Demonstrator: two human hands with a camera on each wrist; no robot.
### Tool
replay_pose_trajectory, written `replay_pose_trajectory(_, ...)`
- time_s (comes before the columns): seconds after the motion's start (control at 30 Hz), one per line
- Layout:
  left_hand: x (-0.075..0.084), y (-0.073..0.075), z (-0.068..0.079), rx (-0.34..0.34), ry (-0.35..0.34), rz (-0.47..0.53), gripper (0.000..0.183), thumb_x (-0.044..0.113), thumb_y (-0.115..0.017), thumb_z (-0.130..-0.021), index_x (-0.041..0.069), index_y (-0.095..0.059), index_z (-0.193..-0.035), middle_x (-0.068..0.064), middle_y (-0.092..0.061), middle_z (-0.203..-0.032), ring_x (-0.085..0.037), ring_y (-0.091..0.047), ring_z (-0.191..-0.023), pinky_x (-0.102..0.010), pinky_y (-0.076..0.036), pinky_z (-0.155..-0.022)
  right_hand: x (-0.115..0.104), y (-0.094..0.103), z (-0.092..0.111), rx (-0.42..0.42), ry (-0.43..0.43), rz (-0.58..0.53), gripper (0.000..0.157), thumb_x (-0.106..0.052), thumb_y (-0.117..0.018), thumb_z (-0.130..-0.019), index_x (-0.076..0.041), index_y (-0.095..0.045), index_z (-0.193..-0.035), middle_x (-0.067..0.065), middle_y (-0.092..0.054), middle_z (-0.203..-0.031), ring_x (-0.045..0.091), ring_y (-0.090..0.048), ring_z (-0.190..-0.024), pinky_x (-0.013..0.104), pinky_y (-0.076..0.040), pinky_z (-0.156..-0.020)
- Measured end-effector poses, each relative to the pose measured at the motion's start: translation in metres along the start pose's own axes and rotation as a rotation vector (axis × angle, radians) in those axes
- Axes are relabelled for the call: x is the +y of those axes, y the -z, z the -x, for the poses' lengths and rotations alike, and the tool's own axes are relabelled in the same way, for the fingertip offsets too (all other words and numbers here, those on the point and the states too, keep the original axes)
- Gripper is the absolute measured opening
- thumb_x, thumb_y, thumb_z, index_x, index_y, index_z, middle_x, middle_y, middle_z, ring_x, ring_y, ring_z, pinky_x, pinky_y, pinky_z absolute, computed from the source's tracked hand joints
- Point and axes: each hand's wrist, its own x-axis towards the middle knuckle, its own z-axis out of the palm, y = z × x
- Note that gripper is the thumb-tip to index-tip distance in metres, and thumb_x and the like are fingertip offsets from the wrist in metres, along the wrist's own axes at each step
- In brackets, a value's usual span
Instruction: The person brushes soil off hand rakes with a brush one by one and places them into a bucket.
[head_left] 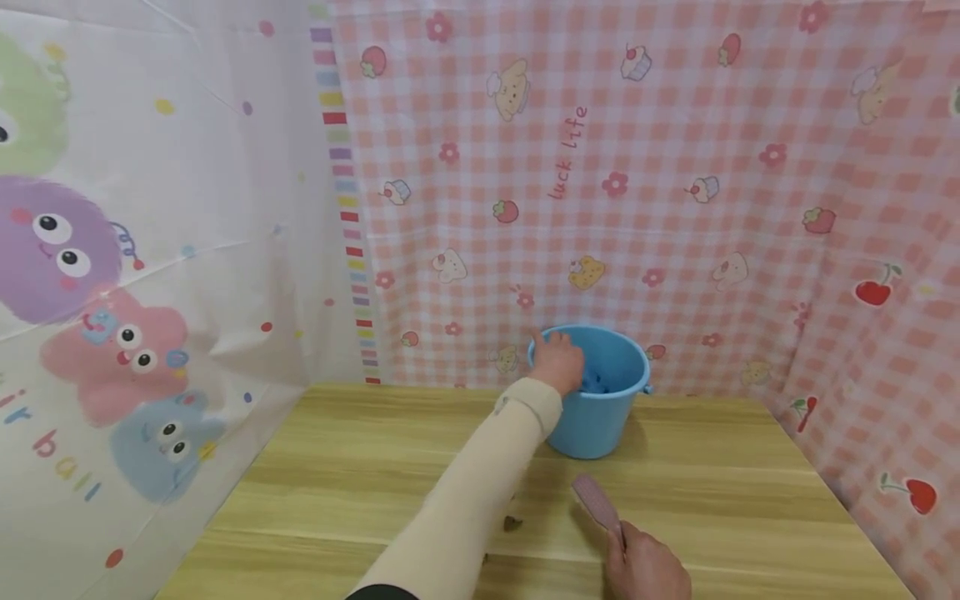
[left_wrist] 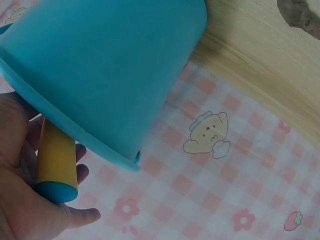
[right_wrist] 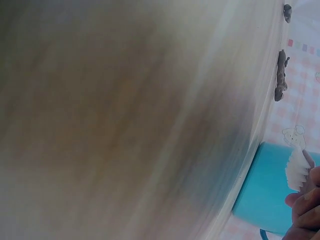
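My left hand (head_left: 560, 364) is at the near left rim of a blue bucket (head_left: 588, 425). In the left wrist view, its fingers lie round a yellow cylinder with a blue end (left_wrist: 56, 162). The cylinder's other end is hidden behind the bucket's rim, so its kind does not show. Low at the front, my right hand (head_left: 648, 567) grips a pink brush (head_left: 597, 502) by its handle. White bristles (right_wrist: 297, 171) show in the right wrist view. Some dark blue things (head_left: 595, 383) lie inside the bucket, too small to make out.
Between the left forearm and the brush, a small grey-brown clump (head_left: 512, 523) lies on the wooden table (head_left: 360, 467). A longer clump (right_wrist: 281, 77) shows in the right wrist view. A pink checked cloth (head_left: 675, 233) hangs behind, and a white printed cloth (head_left: 247, 333) hangs at left.
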Motion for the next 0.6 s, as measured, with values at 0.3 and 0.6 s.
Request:
replay_pose_trajectory(0.3,0.008,0.0,-0.001,-0.007,-0.004,0.024,0.03,0.041,-0.059,-0.099,0.025,-0.069,-0.121,-0.006,-0.052,-0.141,-0.026,-0.04,-0.136,-0.063,-0.019,-0.112,0.0,0.002,0.001,0.001,-0.009,0.0,0.031,-0.023,-0.063,-0.094,0.001,-0.069,-0.113,0.016,-0.072,-0.093,0.034,-0.069,-0.077,0.051,-0.053,-0.061)
replay_pose_trajectory(0.6,0.013,0.002,0.0,-0.002,-0.02,0.042,0.024,0.034,-0.056,-0.101,0.024,-0.071,-0.117,-0.005,-0.056,-0.137,-0.027,-0.042,-0.134,-0.067,-0.014,-0.112,0.003,0.005,0.002,0.027,-0.003,-0.008,0.032,-0.022,-0.063,-0.093,0.002,-0.069,-0.113,0.018,-0.072,-0.094,0.037,-0.069,-0.079,0.052,-0.053,-0.062)
